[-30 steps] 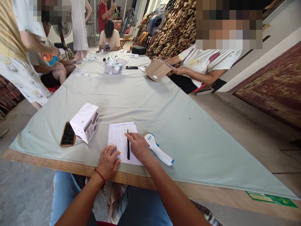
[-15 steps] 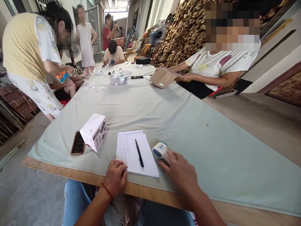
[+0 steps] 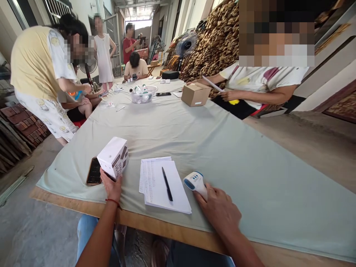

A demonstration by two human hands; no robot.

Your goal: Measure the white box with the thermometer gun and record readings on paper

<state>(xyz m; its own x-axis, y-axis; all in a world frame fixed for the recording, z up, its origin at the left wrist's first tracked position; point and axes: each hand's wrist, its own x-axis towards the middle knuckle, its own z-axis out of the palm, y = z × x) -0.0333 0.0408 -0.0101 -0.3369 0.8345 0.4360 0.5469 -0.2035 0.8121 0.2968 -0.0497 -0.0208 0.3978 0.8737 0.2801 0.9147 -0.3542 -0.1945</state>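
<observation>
With fingers and thumb around its near lower end, my left hand (image 3: 111,188) grips a white printed box (image 3: 112,154); some of the fingers are hidden. A dark phone (image 3: 93,172) lies on the table just left of the box. My right hand (image 3: 219,209) is closed around the handle of a white and blue infrared thermometer (image 3: 197,182), whose head points left. Between my hands lie stacked sheets of paper (image 3: 178,194) with rows of writing on the left side. A black pen (image 3: 167,183) rests on top of them.
A pale green cloth (image 3: 250,178) covers the table. Further back stand a brown carton (image 3: 196,95) and a clear plastic basin (image 3: 142,95) with bottles. A seated person (image 3: 264,89) at the right holds a flat sheet; another person (image 3: 39,63) leans in from the left.
My left hand has moved from the papers' edge leftward to the white box. My right hand's grip has settled around the thermometer. The person at the right has lowered the carton onto the table.
</observation>
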